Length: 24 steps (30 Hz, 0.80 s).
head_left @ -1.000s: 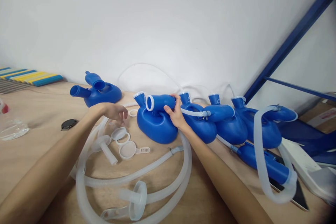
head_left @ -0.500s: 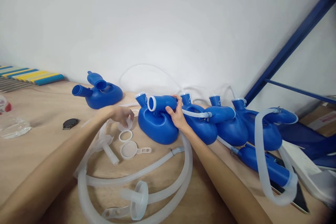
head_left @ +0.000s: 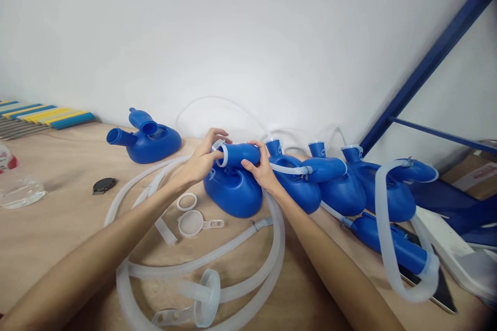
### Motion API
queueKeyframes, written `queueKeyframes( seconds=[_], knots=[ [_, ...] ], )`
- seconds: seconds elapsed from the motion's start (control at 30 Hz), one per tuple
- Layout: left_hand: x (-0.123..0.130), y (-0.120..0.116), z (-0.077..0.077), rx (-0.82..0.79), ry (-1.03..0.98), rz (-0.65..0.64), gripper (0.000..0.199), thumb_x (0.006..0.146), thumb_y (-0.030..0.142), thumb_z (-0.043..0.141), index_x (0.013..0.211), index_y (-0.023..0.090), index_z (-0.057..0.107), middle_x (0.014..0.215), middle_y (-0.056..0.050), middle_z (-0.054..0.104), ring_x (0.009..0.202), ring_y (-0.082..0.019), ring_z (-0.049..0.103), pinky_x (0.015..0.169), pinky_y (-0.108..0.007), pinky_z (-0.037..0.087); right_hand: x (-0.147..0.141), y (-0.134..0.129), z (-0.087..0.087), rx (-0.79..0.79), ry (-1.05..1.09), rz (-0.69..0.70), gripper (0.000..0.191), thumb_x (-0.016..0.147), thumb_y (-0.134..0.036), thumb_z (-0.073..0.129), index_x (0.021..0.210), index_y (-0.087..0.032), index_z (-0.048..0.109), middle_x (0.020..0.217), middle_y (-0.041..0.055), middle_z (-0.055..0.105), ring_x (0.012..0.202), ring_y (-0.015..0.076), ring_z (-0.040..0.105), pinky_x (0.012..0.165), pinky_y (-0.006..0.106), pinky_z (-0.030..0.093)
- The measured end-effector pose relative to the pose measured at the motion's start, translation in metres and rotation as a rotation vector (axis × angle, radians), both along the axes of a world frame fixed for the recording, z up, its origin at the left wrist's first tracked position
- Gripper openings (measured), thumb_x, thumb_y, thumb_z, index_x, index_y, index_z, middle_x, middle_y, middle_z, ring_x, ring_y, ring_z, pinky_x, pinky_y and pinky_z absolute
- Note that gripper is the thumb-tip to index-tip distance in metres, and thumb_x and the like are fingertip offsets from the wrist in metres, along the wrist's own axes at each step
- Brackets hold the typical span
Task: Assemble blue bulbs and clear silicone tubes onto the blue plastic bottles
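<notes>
My right hand [head_left: 261,165] is wrapped round the closed end of a short blue tube piece [head_left: 241,155] with a white ring on its mouth. This piece lies over a blue bottle [head_left: 233,197]. My left hand [head_left: 205,158] is at the ringed mouth, its thumb against the rim, and grips a translucent cap with a strap at the bottle's neck. Just below my left wrist lie a white ring [head_left: 187,201] and a flat translucent strapped cap [head_left: 191,223]. A coiled translucent hose [head_left: 202,264] surrounds them, with a translucent round fitting [head_left: 207,297] near the front.
Several blue bottles [head_left: 298,191] with hoses stand to the right. Another blue bottle [head_left: 155,145] is at back left, near a black round object [head_left: 104,185], a clear plastic item [head_left: 23,191] and coloured strips [head_left: 50,115]. A blue metal frame [head_left: 430,64] rises at right.
My left hand has moved from the loose parts on the table up and right to the bottle neck, bringing a translucent cap. My right hand stays on the blue tube piece.
</notes>
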State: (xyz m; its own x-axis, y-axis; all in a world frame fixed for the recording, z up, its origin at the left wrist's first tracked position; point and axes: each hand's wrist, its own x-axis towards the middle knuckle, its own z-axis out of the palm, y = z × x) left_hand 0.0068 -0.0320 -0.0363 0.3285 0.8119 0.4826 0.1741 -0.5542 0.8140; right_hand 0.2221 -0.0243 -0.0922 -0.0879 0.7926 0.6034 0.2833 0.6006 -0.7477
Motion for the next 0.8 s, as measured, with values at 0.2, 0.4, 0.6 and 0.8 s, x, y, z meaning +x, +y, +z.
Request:
queueKeyframes(
  seconds=[0.2,0.4,0.6,0.8],
  knots=[
    [-0.008,0.003,-0.002,-0.290,-0.215,-0.276,0.052,0.080,0.049,0.055,0.121,0.016,0.058,0.129,-0.013,0.063,0.118,-0.035,0.059,0.096,-0.044,0.049,-0.004,-0.003,0.000,-0.022,-0.003,-0.029,0.069,0.077,-0.066,0.075,0.125,-0.025,0.047,0.129,0.0096,0.059,0.122,0.0291,0.058,0.104,0.044,0.050],
    [0.011,-0.015,-0.022,0.030,-0.187,-0.026,0.068,0.099,0.071,0.029,0.136,0.019,0.053,0.146,-0.013,0.052,0.133,-0.033,0.050,0.115,-0.048,0.038,-0.008,-0.005,0.001,-0.019,0.037,-0.054,0.068,0.076,-0.065,0.076,0.123,-0.025,0.049,0.125,0.0090,0.059,0.121,0.0285,0.058,0.105,0.044,0.049],
    [0.019,-0.020,-0.037,0.087,-0.211,-0.046,0.073,0.099,0.068,0.031,0.154,0.021,0.037,0.158,-0.013,0.038,0.147,-0.032,0.036,0.126,-0.052,0.025,-0.010,-0.009,0.000,-0.030,0.019,-0.020,0.072,0.076,-0.067,0.076,0.126,-0.024,0.046,0.124,0.0092,0.057,0.124,0.0290,0.055,0.108,0.046,0.048],
    [0.007,-0.019,-0.012,0.004,0.011,-0.101,0.078,0.097,0.064,0.040,0.160,0.018,0.030,0.166,-0.015,0.026,0.155,-0.034,0.023,0.129,-0.056,0.016,-0.008,-0.009,0.002,-0.007,-0.002,-0.025,0.067,0.079,-0.064,0.075,0.125,-0.025,0.046,0.124,0.0085,0.057,0.123,0.0279,0.055,0.111,0.046,0.046]
  ],
)
